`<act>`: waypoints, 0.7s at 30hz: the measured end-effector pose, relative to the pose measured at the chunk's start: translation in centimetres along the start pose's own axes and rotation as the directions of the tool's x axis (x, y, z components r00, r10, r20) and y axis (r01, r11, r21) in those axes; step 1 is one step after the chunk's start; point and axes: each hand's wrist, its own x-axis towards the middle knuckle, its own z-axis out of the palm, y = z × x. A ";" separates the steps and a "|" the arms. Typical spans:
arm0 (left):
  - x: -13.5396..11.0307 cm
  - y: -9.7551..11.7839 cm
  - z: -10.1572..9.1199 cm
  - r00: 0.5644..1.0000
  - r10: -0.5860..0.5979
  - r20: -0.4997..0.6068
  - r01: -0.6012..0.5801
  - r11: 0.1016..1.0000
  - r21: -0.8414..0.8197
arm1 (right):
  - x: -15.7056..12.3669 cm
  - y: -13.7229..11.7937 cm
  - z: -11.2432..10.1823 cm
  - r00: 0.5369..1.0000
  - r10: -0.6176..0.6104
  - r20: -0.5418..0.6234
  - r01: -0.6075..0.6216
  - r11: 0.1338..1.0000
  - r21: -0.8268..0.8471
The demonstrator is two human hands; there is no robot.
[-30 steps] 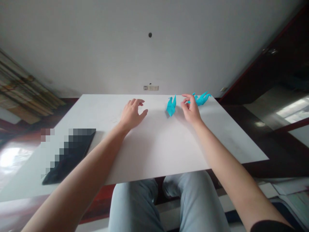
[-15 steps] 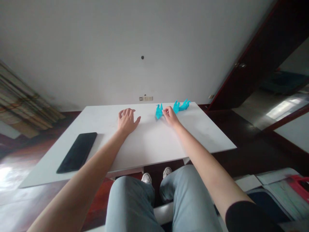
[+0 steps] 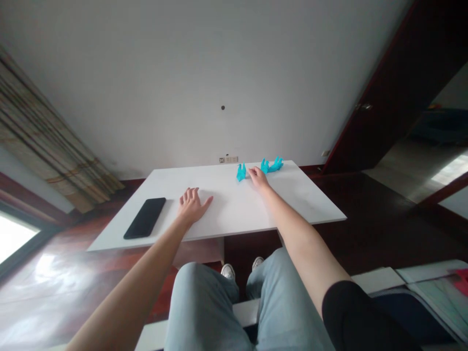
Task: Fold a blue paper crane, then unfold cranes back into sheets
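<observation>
Blue folded-paper cranes stand near the far edge of the white table [image 3: 226,214]. One paper crane [image 3: 241,172] stands alone, with its points upward. My right hand [image 3: 259,177] is just to its right, a small gap away, fingers bent, loosely apart and holding nothing I can see. Beyond that hand, two more cranes stand close together: a nearer crane [image 3: 265,166] and a farther crane [image 3: 277,164]. My left hand [image 3: 192,204] rests palm down over the left-centre of the table, open with its fingers spread.
A black tablet or large phone [image 3: 145,218] lies on the table's left part. Behind the table is a wall with sockets [image 3: 228,159]. A curtain [image 3: 62,151] hangs at left, and a dark door [image 3: 365,92] stands at right. My knees are below the near edge.
My right hand has drawn slightly away from the lone crane, which stays standing on the table. My left hand has come back nearer the table's front edge. The camera view has shifted.
</observation>
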 end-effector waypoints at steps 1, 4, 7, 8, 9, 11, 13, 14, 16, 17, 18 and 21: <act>-0.1 0.1 0.0 1.000 -0.017 -0.006 0.017 1.000 0.002 | -0.3 -0.2 -0.2 1.000 -0.011 0.001 0.011 1.000 -0.011; -0.1 0.2 0.0 0.999 -0.024 -0.031 0.024 1.000 0.004 | -0.8 -0.6 -1.6 0.999 -0.040 -0.003 0.040 0.997 -0.059; 0.1 0.1 0.0 0.998 -0.039 -0.040 0.040 0.999 0.010 | -0.4 -0.8 -4.4 0.998 -0.054 -0.018 0.051 0.991 -0.125; 0.1 0.1 -0.1 0.998 -0.044 -0.036 0.045 0.999 0.015 | -0.1 -0.9 -5.7 0.998 -0.054 -0.029 0.049 0.988 -0.148; 0.2 0.1 -0.1 0.999 -0.046 -0.029 0.047 0.999 0.020 | 0.3 -0.9 -7.2 0.998 -0.050 -0.048 0.041 0.984 -0.173; 0.2 0.1 -0.1 0.999 -0.049 -0.015 0.049 0.998 0.026 | 0.6 -0.8 -10.6 0.995 -0.035 -0.091 0.014 0.975 -0.220; 0.2 0.3 -0.2 0.998 -0.056 -0.011 0.056 0.998 0.026 | 0.3 -0.3 -14.2 0.990 -0.003 -0.139 -0.034 0.964 -0.265; 0.2 0.3 -0.2 0.998 -0.061 -0.008 0.061 0.998 0.026 | -0.2 0.1 -16.1 0.987 0.017 -0.163 -0.064 0.957 -0.284; 0.2 0.4 -0.3 0.997 -0.073 0.000 0.073 0.997 0.028 | -1.8 1.1 -19.5 0.972 0.072 -0.225 -0.142 0.940 -0.311; 0.2 0.5 -0.3 0.997 -0.076 0.004 0.076 0.997 0.029 | -2.8 1.7 -21.0 0.960 0.099 -0.262 -0.182 0.931 -0.317; 0.2 0.5 -0.3 0.997 -0.077 0.007 0.077 0.997 0.031 | -3.8 2.2 -22.4 0.946 0.121 -0.300 -0.219 0.923 -0.317; 0.2 0.5 -0.3 0.997 -0.071 0.008 0.071 0.997 0.033 | -6.5 3.5 -25.5 0.898 0.169 -0.407 -0.303 0.908 -0.290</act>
